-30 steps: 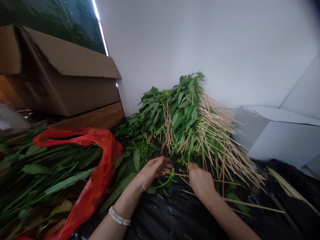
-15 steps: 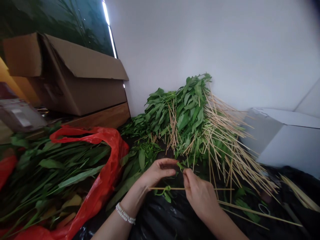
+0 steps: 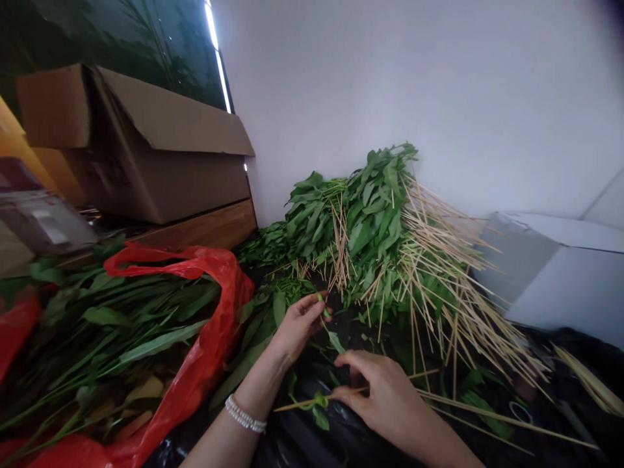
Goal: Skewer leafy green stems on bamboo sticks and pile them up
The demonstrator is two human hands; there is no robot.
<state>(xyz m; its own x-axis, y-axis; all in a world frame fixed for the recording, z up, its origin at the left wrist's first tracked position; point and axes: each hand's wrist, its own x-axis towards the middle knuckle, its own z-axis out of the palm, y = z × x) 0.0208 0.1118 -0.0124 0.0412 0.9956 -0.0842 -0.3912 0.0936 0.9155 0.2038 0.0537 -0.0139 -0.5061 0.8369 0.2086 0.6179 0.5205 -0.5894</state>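
My left hand [image 3: 301, 325], with a bead bracelet on its wrist, pinches a small green sprig [image 3: 334, 339] whose leaf hangs toward my right hand. My right hand [image 3: 377, 393] has its thumb and fingers around a thin wooden skewer [image 3: 291, 407]. A curled green stem with a small leaf [image 3: 319, 400] is threaded on that skewer, left of the fingers. The skewer slants, its left end lower, over black plastic [image 3: 287, 445]. Beyond the hands lies a heap of leafy greens [image 3: 373, 211], with many skewers [image 3: 463, 279] sticking out to the right.
On the left, a red plastic bag [image 3: 234, 279] holds long-leaved greens [image 3: 160, 325]. Behind it is an open cardboard box [image 3: 180, 172] on a wooden ledge [image 3: 214, 227]. A white box [image 3: 556, 279] stands at the right, near loose skewers [image 3: 585, 377]. A pale wall [image 3: 390, 78] rises behind.
My hands have moved apart: the left went up and away with the sprig, the right came down and nearer. The skewer tilted, its left end dropping and swinging clear of my left wrist.
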